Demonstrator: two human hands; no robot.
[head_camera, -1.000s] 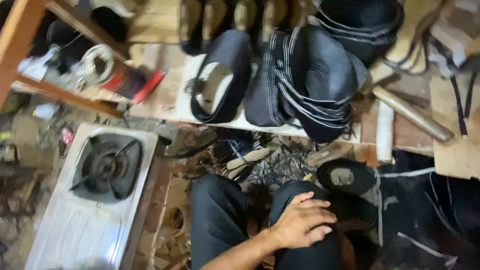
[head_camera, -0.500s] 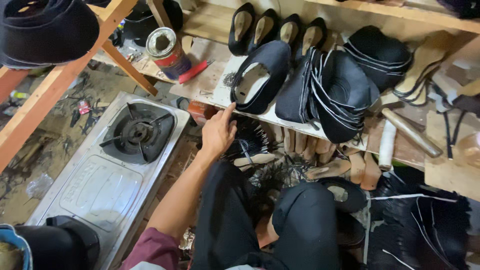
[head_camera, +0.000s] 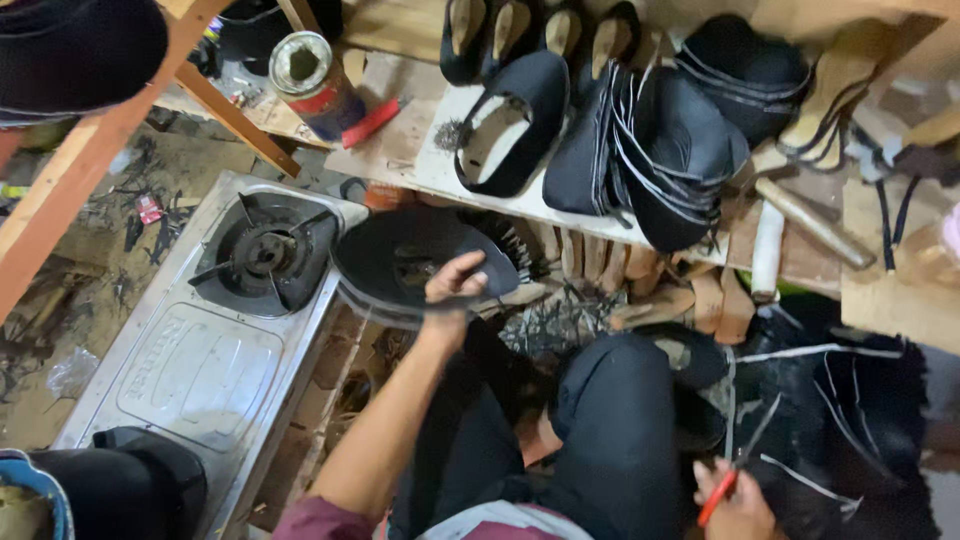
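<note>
The left hand (head_camera: 455, 285) pinches a black shoe upper (head_camera: 400, 258) just off the stove's (head_camera: 200, 350) right edge; the right hand (head_camera: 738, 500) (partly cropped) seemingly clasps a red-handled tool (head_camera: 718, 494).

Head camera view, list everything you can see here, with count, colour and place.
Round black shoe-upper piece: one, black, beside the burner, gripped at its near edge.
Steel gas stove: one, silver, black burner, left floor.
Black shoe uppers: several, stacked on the wooden bench.
Metal tin: one, red-banded, bench's left end.
Wooden shoe lasts: several, tan, under bench.
Hammer: one, wooden-handled, right.
Red-handled tool: one, lower right.
Left hand: on the round piece.
Right hand: holding the red-handled tool.
</note>
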